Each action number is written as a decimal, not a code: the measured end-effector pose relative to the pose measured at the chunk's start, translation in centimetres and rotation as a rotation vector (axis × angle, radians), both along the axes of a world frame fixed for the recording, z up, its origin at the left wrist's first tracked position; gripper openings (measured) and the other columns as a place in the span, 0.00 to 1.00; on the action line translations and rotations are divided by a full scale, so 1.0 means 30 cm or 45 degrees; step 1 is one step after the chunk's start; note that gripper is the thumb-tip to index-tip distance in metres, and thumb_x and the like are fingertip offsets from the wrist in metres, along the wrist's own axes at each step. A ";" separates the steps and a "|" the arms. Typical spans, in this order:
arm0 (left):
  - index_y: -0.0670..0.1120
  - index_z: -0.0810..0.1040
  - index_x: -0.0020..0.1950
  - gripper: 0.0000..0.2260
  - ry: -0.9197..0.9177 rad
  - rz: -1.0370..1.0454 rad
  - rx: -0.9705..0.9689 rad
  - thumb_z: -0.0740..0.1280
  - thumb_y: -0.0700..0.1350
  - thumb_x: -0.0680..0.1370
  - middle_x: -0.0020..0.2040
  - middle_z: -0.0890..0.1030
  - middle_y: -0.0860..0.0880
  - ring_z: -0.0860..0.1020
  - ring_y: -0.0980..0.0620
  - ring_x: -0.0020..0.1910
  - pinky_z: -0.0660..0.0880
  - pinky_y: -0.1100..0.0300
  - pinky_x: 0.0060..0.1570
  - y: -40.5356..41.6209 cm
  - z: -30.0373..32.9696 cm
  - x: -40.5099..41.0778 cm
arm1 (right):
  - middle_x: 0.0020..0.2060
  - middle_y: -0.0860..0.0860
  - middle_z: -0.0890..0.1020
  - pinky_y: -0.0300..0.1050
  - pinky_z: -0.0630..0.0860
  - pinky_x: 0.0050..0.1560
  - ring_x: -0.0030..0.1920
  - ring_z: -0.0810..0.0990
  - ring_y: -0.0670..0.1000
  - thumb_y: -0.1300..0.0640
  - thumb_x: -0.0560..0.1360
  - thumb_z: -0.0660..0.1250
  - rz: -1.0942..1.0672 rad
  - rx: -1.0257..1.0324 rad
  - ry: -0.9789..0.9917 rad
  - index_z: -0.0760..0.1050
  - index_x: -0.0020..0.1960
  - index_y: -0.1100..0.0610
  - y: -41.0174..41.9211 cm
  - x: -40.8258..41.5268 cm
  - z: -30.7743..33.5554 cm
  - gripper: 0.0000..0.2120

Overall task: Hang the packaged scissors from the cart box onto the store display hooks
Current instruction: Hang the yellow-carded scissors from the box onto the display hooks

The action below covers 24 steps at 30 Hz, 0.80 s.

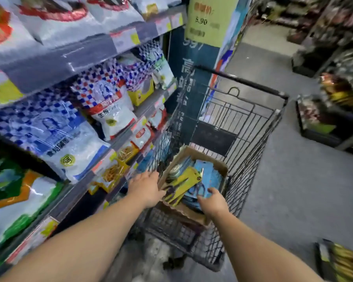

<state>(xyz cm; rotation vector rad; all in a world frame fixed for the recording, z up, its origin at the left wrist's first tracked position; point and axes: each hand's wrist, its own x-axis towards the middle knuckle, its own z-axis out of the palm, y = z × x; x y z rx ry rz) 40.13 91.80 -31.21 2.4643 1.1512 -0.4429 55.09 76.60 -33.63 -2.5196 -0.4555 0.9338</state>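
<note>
A brown cardboard box (200, 157) rests in the black wire cart (251, 139). It holds packaged scissors: a yellow-backed pack (181, 187) lies on top at the left, with several blue-backed packs (207, 176) under and beside it. My left hand (146, 189) rests against the box's left edge, touching the yellow pack's lower end; whether it grips the pack is unclear. My right hand (212, 202) reaches into the box from the near side, fingers on a blue pack. No display hooks are visible.
Store shelves (86, 58) on the left hold bagged goods in white, blue-check and green packaging. A dark blue pillar (192, 82) with a price sign stands behind the cart. The grey aisle floor (293, 190) opens to the right, with low displays along its far side.
</note>
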 end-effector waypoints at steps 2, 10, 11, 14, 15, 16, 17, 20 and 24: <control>0.51 0.61 0.75 0.31 0.014 -0.011 -0.022 0.63 0.63 0.76 0.73 0.67 0.45 0.66 0.42 0.71 0.65 0.49 0.69 0.038 -0.038 0.039 | 0.64 0.57 0.76 0.45 0.73 0.49 0.55 0.79 0.57 0.49 0.78 0.65 -0.064 0.009 0.043 0.62 0.74 0.56 0.028 0.048 -0.031 0.28; 0.50 0.57 0.78 0.36 0.048 0.087 -0.118 0.65 0.63 0.76 0.77 0.62 0.45 0.60 0.44 0.76 0.60 0.50 0.73 0.155 -0.155 0.171 | 0.53 0.56 0.78 0.43 0.73 0.41 0.45 0.79 0.55 0.53 0.79 0.63 -0.136 -0.047 0.205 0.61 0.74 0.55 0.181 0.251 -0.204 0.25; 0.50 0.57 0.78 0.36 0.056 0.115 -0.131 0.65 0.63 0.76 0.77 0.63 0.45 0.61 0.43 0.75 0.61 0.50 0.73 0.164 -0.169 0.190 | 0.51 0.55 0.77 0.43 0.73 0.40 0.44 0.78 0.55 0.55 0.79 0.63 -0.125 -0.044 0.233 0.61 0.74 0.55 0.199 0.276 -0.228 0.25; 0.49 0.57 0.78 0.37 0.103 0.183 -0.156 0.65 0.63 0.76 0.76 0.63 0.45 0.62 0.43 0.75 0.62 0.51 0.73 0.175 -0.208 0.268 | 0.58 0.58 0.78 0.47 0.75 0.47 0.50 0.79 0.57 0.56 0.79 0.63 -0.062 -0.052 0.285 0.61 0.73 0.56 0.254 0.362 -0.303 0.25; 0.49 0.57 0.78 0.37 0.112 0.201 -0.172 0.66 0.62 0.76 0.76 0.63 0.45 0.62 0.44 0.75 0.62 0.51 0.73 0.176 -0.223 0.302 | 0.57 0.58 0.79 0.47 0.76 0.47 0.49 0.80 0.57 0.56 0.78 0.64 -0.067 -0.049 0.312 0.61 0.73 0.55 0.270 0.390 -0.334 0.25; 0.49 0.57 0.78 0.36 0.109 0.219 -0.191 0.66 0.62 0.76 0.76 0.64 0.46 0.62 0.44 0.75 0.62 0.52 0.73 0.177 -0.239 0.336 | 0.54 0.58 0.80 0.47 0.77 0.44 0.46 0.81 0.57 0.57 0.78 0.64 -0.099 -0.040 0.350 0.61 0.73 0.55 0.285 0.419 -0.369 0.25; 0.49 0.58 0.78 0.36 0.096 0.238 -0.209 0.67 0.61 0.76 0.76 0.64 0.46 0.63 0.44 0.74 0.62 0.53 0.72 0.179 -0.259 0.371 | 0.50 0.57 0.80 0.48 0.77 0.42 0.42 0.81 0.56 0.56 0.77 0.65 -0.144 -0.020 0.382 0.62 0.72 0.54 0.297 0.445 -0.403 0.25; 0.49 0.60 0.77 0.34 0.083 0.286 -0.262 0.67 0.60 0.76 0.75 0.66 0.46 0.63 0.44 0.74 0.62 0.53 0.70 0.179 -0.326 0.459 | 0.48 0.56 0.80 0.46 0.77 0.36 0.37 0.79 0.53 0.56 0.76 0.67 -0.285 -0.023 0.436 0.64 0.67 0.54 0.322 0.520 -0.498 0.22; 0.48 0.63 0.76 0.33 0.105 0.354 -0.333 0.68 0.59 0.75 0.73 0.68 0.44 0.66 0.43 0.71 0.64 0.54 0.69 0.168 -0.426 0.523 | 0.50 0.58 0.80 0.48 0.78 0.43 0.47 0.81 0.57 0.53 0.73 0.70 -0.371 -0.075 0.539 0.65 0.61 0.56 0.360 0.575 -0.642 0.22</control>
